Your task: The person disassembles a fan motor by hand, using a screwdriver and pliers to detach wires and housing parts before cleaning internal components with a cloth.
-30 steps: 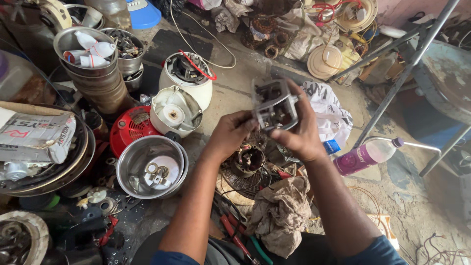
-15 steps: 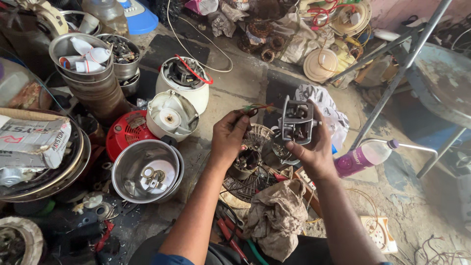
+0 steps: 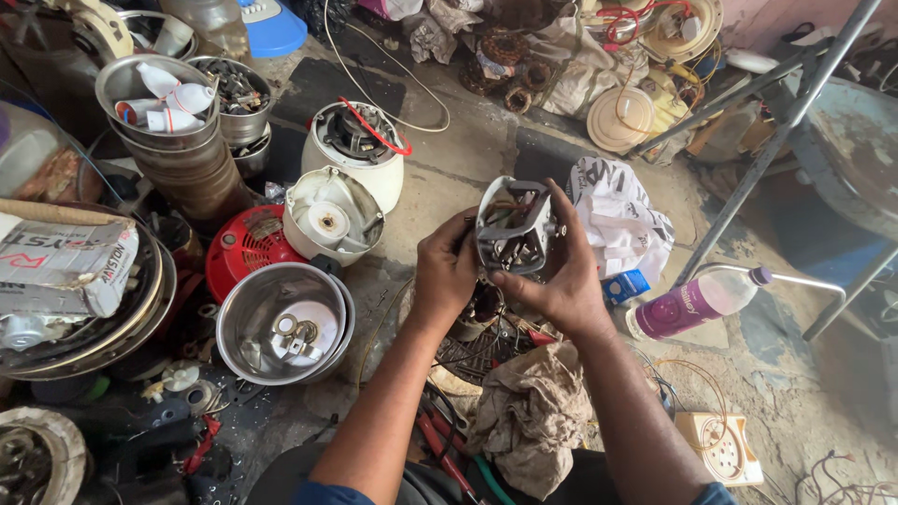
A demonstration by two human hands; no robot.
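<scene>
Metal motor (image 3: 513, 229) being gripped in both hands.
Left hand (image 3: 445, 271) and right hand (image 3: 561, 276) are clasping it firmly, right of a steel bowl (image 3: 281, 323).

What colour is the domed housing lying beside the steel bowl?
The domed housing is red with slotted vents, beside the steel bowl; it shows best in the head view.

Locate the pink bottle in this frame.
In the head view the pink bottle lies on its side on the floor, right of the right hand, just below the white bag and beside the metal stand's legs.
</scene>
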